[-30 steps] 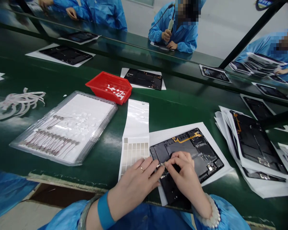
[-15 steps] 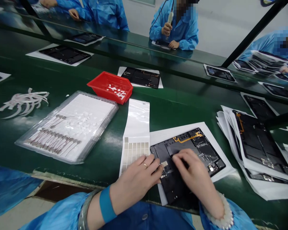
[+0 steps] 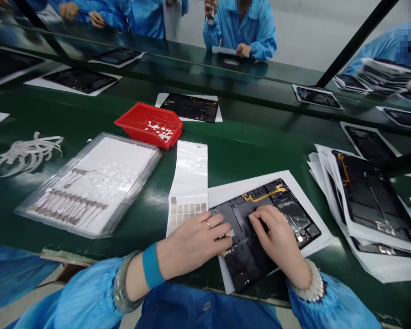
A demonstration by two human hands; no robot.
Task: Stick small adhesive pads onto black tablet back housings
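Observation:
A black tablet housing (image 3: 256,260) with exposed parts and an orange ribbon cable (image 3: 265,195) lies on white paper (image 3: 216,195), tilted relative to the table edge. My left hand (image 3: 198,235) rests across its left side, fingers stretched out over the panel beside a small pale patch. Over the middle of the housing, my right hand (image 3: 279,235) has thumb and index finger pinched together close to the surface; whatever they hold, if anything, is too small or hidden. Partly under my left hand lies a white sheet (image 3: 191,173) with rows of silvery-beige stickers (image 3: 183,210).
Left stands a clear plastic tray (image 3: 104,224) holding small round parts with wires (image 3: 68,203). Behind are a red bin (image 3: 133,121) with white bits and curled white strips (image 3: 30,153). Housings interleaved with paper (image 3: 373,196) are stacked right. Co-workers in blue sit across the bench.
My right hand still pinches over the housing, shifted slightly. My left hand stays on the left side. The view has shifted a little, and the co-worker opposite has raised the hand-held tool.

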